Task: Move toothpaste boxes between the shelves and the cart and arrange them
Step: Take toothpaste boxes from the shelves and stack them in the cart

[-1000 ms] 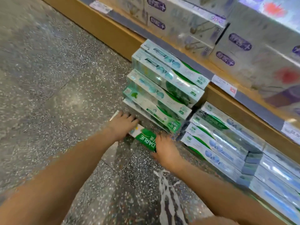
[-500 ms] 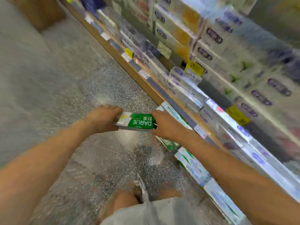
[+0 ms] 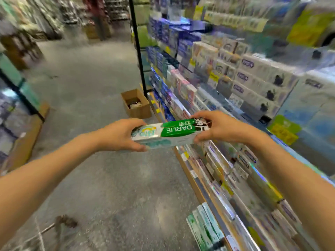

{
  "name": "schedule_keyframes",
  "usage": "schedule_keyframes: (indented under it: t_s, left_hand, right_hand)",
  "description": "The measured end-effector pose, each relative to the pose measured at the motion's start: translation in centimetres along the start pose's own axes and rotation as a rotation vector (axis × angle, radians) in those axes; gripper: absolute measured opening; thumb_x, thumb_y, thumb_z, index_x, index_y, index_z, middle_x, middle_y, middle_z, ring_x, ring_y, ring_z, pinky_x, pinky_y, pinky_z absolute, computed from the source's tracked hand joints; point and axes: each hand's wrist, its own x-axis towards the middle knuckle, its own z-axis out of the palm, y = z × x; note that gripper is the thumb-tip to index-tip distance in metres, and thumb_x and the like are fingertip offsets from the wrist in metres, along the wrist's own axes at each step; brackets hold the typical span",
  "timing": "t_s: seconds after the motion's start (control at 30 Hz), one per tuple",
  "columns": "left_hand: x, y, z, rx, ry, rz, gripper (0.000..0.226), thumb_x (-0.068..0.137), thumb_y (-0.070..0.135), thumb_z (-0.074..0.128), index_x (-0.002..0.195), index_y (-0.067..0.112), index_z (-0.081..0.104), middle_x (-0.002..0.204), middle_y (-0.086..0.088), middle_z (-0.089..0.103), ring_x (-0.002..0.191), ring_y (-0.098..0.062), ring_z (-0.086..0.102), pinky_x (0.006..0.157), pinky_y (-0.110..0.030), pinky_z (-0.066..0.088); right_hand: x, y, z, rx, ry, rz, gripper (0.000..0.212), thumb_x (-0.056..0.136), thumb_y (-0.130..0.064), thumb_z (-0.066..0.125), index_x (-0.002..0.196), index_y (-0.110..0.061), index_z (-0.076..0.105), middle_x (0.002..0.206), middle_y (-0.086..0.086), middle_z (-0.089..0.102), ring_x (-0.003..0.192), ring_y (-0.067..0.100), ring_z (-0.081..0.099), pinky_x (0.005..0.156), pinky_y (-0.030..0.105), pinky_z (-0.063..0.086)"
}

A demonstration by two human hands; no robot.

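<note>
Two hands — left hand (image 3: pixel 117 135), right hand (image 3: pixel 220 129) — grip box (image 3: pixel 168 133) ends; blurred shelves (image 3: pixel 226 105) right, likely misplacement risk.

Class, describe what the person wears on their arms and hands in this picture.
Nothing shows on either arm. The left hand and right hand are bare, with no gloves, rings or watch in view. Both forearms are uncovered to the picture's edge; no sleeve is visible.
</note>
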Motion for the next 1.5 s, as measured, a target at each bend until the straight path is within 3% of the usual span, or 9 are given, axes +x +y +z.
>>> schedule_keyframes:
  t_s: [0.27,0.47,0.63,0.77,0.97,1.17,1.3,1.37,1.5]
  left_hand:
    - [-17.9,2.5,-10.0,0.067,0.313,-0.201,0.055,0.055,0.064,0.064,0.096,0.03,0.049,0.081,0.021,0.051,0.076,0.0,0.047,0.063,-0.009,0.035]
    - [-36.4,2.8,-10.9,0.127,0.412,-0.489,0.08,0.05,0.072,0.054,0.106,0.014,0.058,0.094,0.002,0.059,0.083,-0.014,0.054,0.068,-0.023,0.037]
    - [-50.9,1.4,-8.6,-0.005,0.498,-0.719,0.072,0.063,0.065,0.067,0.116,0.018,0.057,0.109,0.005,0.062,0.092,-0.007,0.056,0.076,-0.009,0.039]
    - [-60.5,-1.6,-6.3,-0.188,0.527,-0.86,0.047,0.073,0.058,0.071,0.108,0.033,0.052,0.107,0.016,0.059,0.091,-0.007,0.059,0.08,-0.024,0.045]
    - [-69.8,-8.3,-4.7,-0.407,0.62,-0.917,0.048,0.072,0.061,0.061,0.104,0.024,0.059,0.096,0.005,0.061,0.088,-0.017,0.061,0.075,-0.033,0.046]
    - [-71.6,-14.6,-1.4,-0.618,0.661,-0.977,0.039,0.081,0.059,0.059,0.083,0.021,0.057,0.075,0.0,0.05,0.063,-0.014,0.047,0.061,-0.031,0.036]
    - [-73.1,-17.1,0.5,-0.649,0.551,-1.068,0.065,0.083,0.064,0.052,0.108,0.003,0.054,0.087,-0.02,0.044,0.079,-0.027,0.052,0.067,-0.041,0.036]
    - [-73.7,-18.5,1.9,-0.664,0.507,-1.092,0.068,0.086,0.057,0.053,0.129,0.005,0.047,0.12,-0.026,0.05,0.109,-0.035,0.053,0.086,-0.048,0.042]
    - [-74.0,-19.5,3.9,-0.679,0.496,-0.996,0.044,0.085,0.043,0.066,0.122,0.026,0.049,0.106,0.01,0.06,0.087,0.005,0.057,0.068,-0.011,0.042]
  right_hand:
    - [-0.1,-16.8,0.0,-0.123,-0.024,-0.384,0.05,0.071,-0.016,0.08,0.116,-0.021,0.057,0.099,-0.002,0.063,0.089,0.017,0.06,0.086,0.034,0.048]
    - [-1.5,-29.6,8.7,-0.077,-0.229,-0.593,0.055,0.071,-0.017,0.08,0.119,-0.025,0.056,0.096,-0.012,0.062,0.077,-0.001,0.059,0.066,0.007,0.045]
    - [-2.1,-39.6,18.2,0.191,-0.303,-0.703,0.06,0.068,-0.009,0.079,0.123,-0.016,0.056,0.106,0.019,0.065,0.086,0.009,0.059,0.08,0.021,0.047]
    - [-2.5,-47.1,28.5,0.545,-0.418,-0.65,0.059,0.066,-0.008,0.081,0.118,-0.019,0.054,0.112,0.017,0.064,0.093,0.018,0.063,0.089,0.035,0.053]
    - [-1.6,-55.5,43.0,0.974,-0.391,-0.331,0.047,0.08,-0.025,0.073,0.118,-0.005,0.054,0.113,0.017,0.063,0.092,0.027,0.064,0.071,0.036,0.056]
    - [-3.5,-58.4,55.4,0.708,-0.553,-0.058,0.049,0.081,-0.032,0.072,0.118,-0.008,0.052,0.109,0.016,0.065,0.075,0.026,0.067,0.054,0.033,0.056]
    - [-2.9,-59.5,59.5,0.634,-0.547,0.016,0.044,0.084,-0.031,0.07,0.115,-0.004,0.056,0.107,0.019,0.066,0.087,0.034,0.067,0.063,0.042,0.059]
    - [-2.3,-59.5,61.2,0.605,-0.562,0.057,0.041,0.085,-0.029,0.069,0.113,-0.002,0.055,0.101,0.019,0.066,0.078,0.032,0.066,0.062,0.042,0.059]
    - [-0.8,-59.3,66.1,0.57,-0.565,0.186,0.049,0.082,-0.031,0.071,0.116,0.0,0.053,0.106,0.018,0.064,0.085,0.03,0.066,0.069,0.042,0.058]
